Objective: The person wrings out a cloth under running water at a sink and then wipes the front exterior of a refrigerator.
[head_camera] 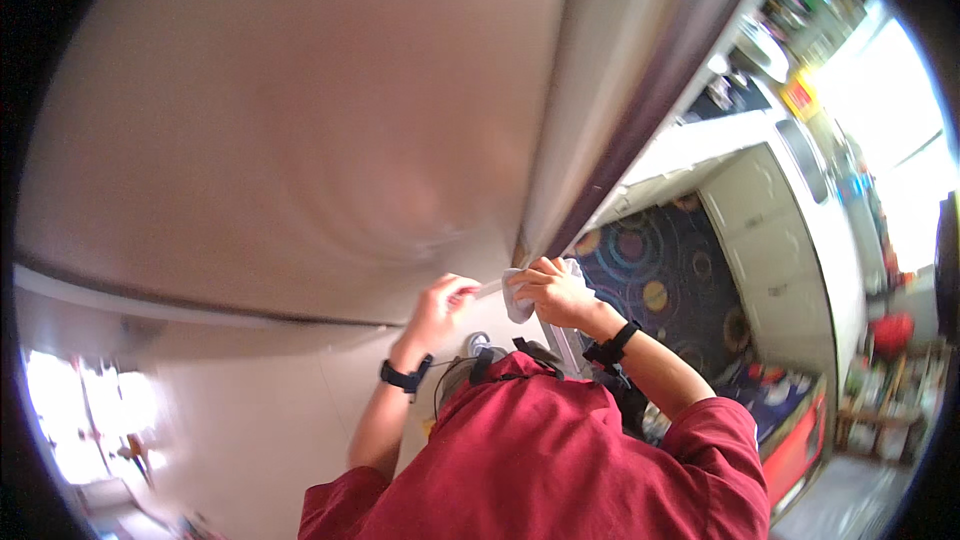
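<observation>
My right hand (pixel 551 290) grips a white cloth (pixel 519 300), which lies against the lower end of a door frame (pixel 585 187) with a dark edge. To its left, my left hand (pixel 437 313) is raised with curled fingers, close to a large, glossy beige panel (pixel 300 127). A thin pale strip shows between the two hands; whether the left fingers hold it cannot be told. Black bands circle both wrists.
Right of the frame lies a kitchen with white cabinets (pixel 772 262), a white counter (pixel 817 240) and a dark patterned floor mat (pixel 660 277). A wooden shelf (pixel 877 420) with items stands at the far right. A pale tiled floor (pixel 300 390) extends to the left.
</observation>
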A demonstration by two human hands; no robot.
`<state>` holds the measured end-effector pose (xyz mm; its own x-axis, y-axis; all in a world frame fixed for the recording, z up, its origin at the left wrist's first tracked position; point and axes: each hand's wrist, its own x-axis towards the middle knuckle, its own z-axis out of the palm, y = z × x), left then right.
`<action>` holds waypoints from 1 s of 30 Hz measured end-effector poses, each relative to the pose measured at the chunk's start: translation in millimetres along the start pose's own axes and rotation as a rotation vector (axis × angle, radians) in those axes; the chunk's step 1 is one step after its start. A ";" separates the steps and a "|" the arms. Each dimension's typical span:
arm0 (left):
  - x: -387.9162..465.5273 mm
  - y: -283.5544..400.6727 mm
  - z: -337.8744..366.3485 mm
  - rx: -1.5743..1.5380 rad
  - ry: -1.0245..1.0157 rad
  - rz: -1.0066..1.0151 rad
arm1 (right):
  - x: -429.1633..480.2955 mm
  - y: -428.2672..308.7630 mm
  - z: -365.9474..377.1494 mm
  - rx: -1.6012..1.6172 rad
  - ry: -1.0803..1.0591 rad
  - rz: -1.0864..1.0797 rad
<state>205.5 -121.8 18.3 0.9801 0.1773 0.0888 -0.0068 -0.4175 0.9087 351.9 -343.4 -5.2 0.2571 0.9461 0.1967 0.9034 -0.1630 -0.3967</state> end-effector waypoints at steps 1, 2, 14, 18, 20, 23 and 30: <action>17.0 5.8 23.9 -0.042 -0.092 0.017 | -8.9 -0.4 -7.5 0.024 0.082 0.040; 37.7 11.2 46.5 -0.004 -0.130 0.164 | -14.9 -0.8 -22.0 0.032 0.100 0.089; 176.4 99.6 247.9 0.089 -0.574 0.487 | -165.3 57.4 -131.6 0.409 0.846 0.629; 237.6 120.7 333.2 -0.118 -0.799 0.273 | -219.4 122.2 -164.6 0.416 0.964 0.658; 279.9 144.5 372.6 -0.175 -0.809 0.210 | -240.9 155.7 -191.3 0.290 0.837 0.771; 323.5 188.4 426.0 -0.294 -0.901 -0.055 | -282.6 187.2 -235.0 0.161 0.735 0.843; 410.3 242.6 561.6 -0.487 -0.969 -0.087 | -380.2 277.3 -303.8 0.092 0.816 0.995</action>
<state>717.3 -650.7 46.1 0.7193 -0.6786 -0.1489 0.2017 -0.0011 0.9794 608.9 -833.3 82.4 0.9660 -0.0197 0.2578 0.1847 -0.6450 -0.7415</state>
